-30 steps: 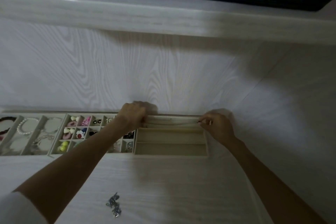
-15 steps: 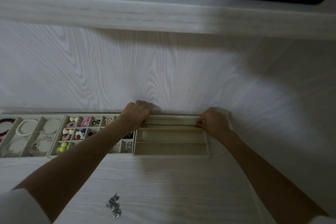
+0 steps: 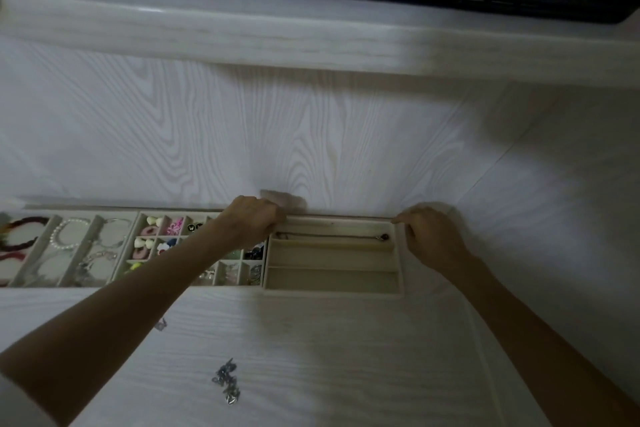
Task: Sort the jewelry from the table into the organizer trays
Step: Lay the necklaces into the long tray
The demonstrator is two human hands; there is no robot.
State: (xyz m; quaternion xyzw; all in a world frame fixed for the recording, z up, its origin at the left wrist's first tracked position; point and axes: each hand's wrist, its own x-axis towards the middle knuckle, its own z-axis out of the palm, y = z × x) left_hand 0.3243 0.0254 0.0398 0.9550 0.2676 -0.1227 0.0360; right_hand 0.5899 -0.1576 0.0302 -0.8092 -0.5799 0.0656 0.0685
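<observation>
A thin necklace [image 3: 332, 236] lies stretched along the far slot of the cream tray [image 3: 333, 290] on the bench [image 3: 311, 357]. The left hand [image 3: 250, 220] curls at its left end, grip hidden; the right hand [image 3: 431, 236] sits loosely curled just beyond the tray's right wall. Small silver pieces [image 3: 227, 381] wait near the front.

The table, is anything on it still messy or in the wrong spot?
Yes. A little heap of silvery jewelry lies loose on the table, in front of the trays, and a smaller piece sits by the left forearm. Neither is sorted yet. The necklace lies stretched straight along the back slot of the long tray.
</observation>
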